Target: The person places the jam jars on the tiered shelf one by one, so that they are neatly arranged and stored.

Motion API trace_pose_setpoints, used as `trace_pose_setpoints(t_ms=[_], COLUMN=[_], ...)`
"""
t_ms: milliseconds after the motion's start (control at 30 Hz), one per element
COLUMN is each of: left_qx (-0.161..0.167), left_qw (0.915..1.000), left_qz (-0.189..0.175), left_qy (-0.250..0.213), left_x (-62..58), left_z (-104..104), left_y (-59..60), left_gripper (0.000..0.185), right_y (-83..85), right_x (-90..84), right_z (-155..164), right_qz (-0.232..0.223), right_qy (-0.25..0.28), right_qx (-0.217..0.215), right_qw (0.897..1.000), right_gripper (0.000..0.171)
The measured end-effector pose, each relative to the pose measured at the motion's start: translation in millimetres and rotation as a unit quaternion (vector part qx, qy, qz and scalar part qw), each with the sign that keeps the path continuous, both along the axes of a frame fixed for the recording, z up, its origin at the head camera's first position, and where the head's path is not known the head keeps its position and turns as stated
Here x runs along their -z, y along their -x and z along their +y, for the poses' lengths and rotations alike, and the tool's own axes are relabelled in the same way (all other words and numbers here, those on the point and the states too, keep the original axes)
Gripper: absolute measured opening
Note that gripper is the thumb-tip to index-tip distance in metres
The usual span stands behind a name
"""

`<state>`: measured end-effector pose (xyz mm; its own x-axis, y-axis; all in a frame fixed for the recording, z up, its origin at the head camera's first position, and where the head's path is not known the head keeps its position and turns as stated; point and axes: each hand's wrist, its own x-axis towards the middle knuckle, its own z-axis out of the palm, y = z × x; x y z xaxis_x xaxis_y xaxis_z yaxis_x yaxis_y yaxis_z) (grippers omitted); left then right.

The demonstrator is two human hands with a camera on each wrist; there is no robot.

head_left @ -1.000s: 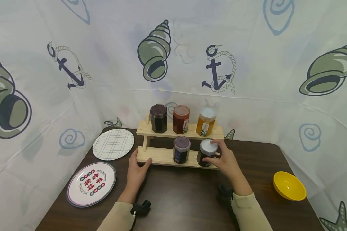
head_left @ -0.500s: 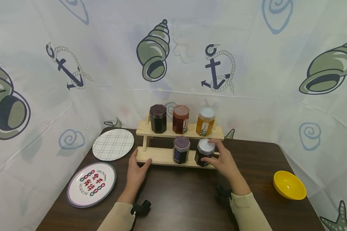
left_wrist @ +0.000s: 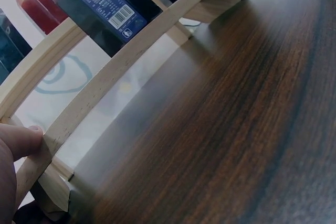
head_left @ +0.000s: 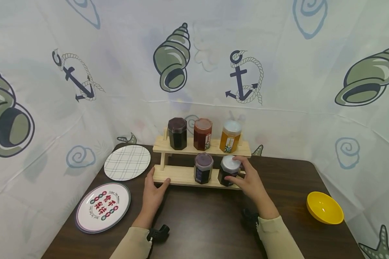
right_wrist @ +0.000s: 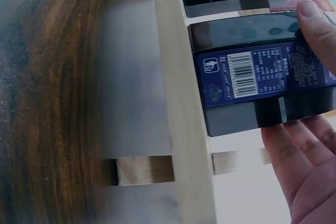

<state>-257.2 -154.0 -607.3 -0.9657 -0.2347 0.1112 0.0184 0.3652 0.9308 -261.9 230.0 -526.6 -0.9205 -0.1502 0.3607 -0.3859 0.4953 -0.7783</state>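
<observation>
A two-tier wooden rack (head_left: 181, 174) stands at the back of the table. My left hand (head_left: 153, 194) holds the left end of its lower tier, thumb on the front edge. On the right of that tier my right hand (head_left: 253, 181) grips a dark jar with a white lid (head_left: 230, 164). The right wrist view shows thumb and fingers on opposite sides of this jar, whose blue label (right_wrist: 244, 74) bears a barcode. Beside it, apart, stands a dark jar with a purple lid (head_left: 203, 168). The upper tier carries a dark jar (head_left: 177, 133), a red jar (head_left: 202, 134) and an amber jar (head_left: 230, 136).
To the left of the rack lie a white plate with grid lines (head_left: 127, 162) and a white plate with red lettering (head_left: 102, 207). A yellow bowl (head_left: 325, 208) stands near the right edge of the brown table (head_left: 207, 219). A printed cloth (head_left: 210, 86) hangs close behind the rack.
My right hand and the white-lidded jar have shifted slightly left along the lower tier, mostly in the first half second. The left hand has kept its hold on the rack.
</observation>
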Motion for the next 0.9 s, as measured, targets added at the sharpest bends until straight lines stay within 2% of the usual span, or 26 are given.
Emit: trace_pose_setpoints(t_ms=[533,767,900], left_qx=[-0.005,-0.009,-0.015], left_qw=[0.9999,0.9995,0.9985], left_qz=[0.009,0.001,0.022], left_qy=[0.006,0.030,0.048], left_x=[1.0,4.4,4.9], left_z=[2,5,11], left_y=[0.7,-1.3,-2.7], left_gripper=[0.092,0.093,0.090], right_y=[6.8,0.5,-4.1], right_x=[12.9,18.1,18.2], right_z=[0,0,5], right_qz=[0.004,-0.014,-0.021], right_qy=[0.033,0.045,0.051], right_qx=[-0.012,-0.016,-0.027], right_qw=[0.999,0.999,0.998], right_gripper=[0.078,0.080,0.083])
